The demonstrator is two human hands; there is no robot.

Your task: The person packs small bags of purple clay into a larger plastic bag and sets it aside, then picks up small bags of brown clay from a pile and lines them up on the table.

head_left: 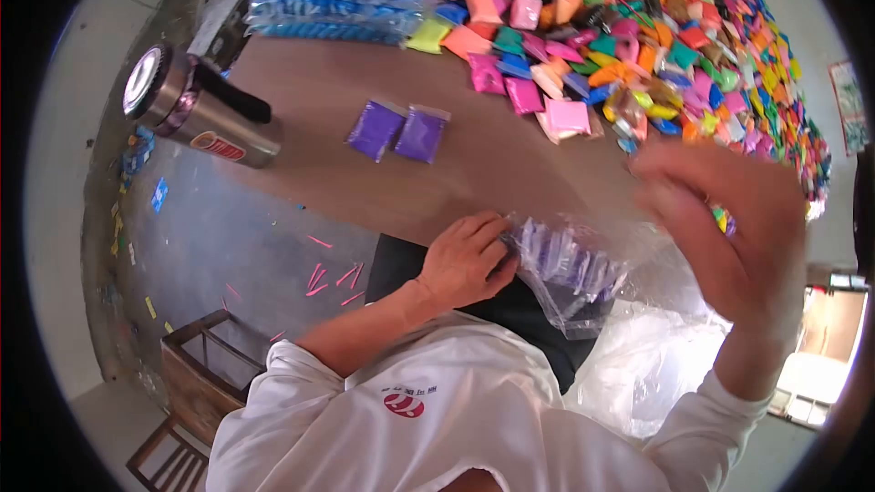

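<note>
My left hand [467, 260] is at the table's front edge, its fingers curled on the left end of a clear plastic bag [570, 260]. Inside that bag stands a row of purple packets, tilted over my lap. My right hand [729, 219] is raised to the right of the bag, near the pile of packets. Motion smears its fingers, so whether anything is between them cannot be made out. Two flat purple packets [398, 132] lie side by side on the brown table [319, 82], beyond my left hand.
A big heap of small colourful packets [602, 46] covers the far right of the table. Filled bags of blue packets [333, 0] are stacked at the back left. A steel flask [205, 109] stands at the left edge. Clear plastic [647, 364] lies by my lap; a wooden stool [205, 364] is lower left.
</note>
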